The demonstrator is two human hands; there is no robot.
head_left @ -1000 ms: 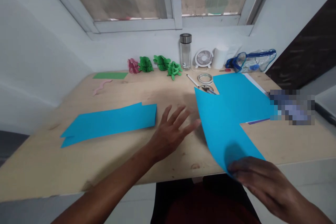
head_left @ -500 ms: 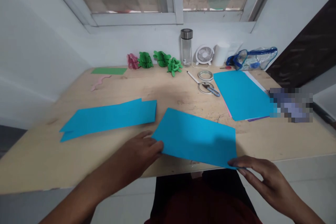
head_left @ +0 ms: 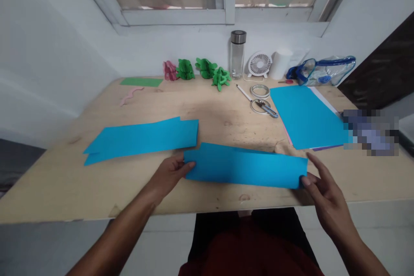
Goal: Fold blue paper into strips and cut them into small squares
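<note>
Folded over lengthwise, a sheet of blue paper (head_left: 246, 167) is held up between my two hands near the table's front edge. My left hand (head_left: 170, 174) pinches its left end, thumb on the near face. At the right end, my right hand (head_left: 326, 194) grips the lower corner with its thumb, while the index finger stretches out beyond the paper's edge. Left of it, two overlapping blue paper pieces (head_left: 142, 140) lie on the wooden table (head_left: 155, 196). To the right rests a stack topped by a blue sheet (head_left: 307, 116), with white, pink and purple edges showing.
Along the wall stand folded green paper shapes (head_left: 206, 68), a pink one (head_left: 170, 70), a glass bottle (head_left: 237, 56), a small fan (head_left: 260, 64) and a clear pouch (head_left: 330, 70). Tape rolls (head_left: 260, 91), a pen (head_left: 244, 92) and snips (head_left: 268, 109) lie mid-table. A green strip (head_left: 141, 82) is at back left.
The far part of the blue sheet has come over toward me, so it now shows as a narrower folded strip. Both hands have moved up, and the view has shifted slightly.
</note>
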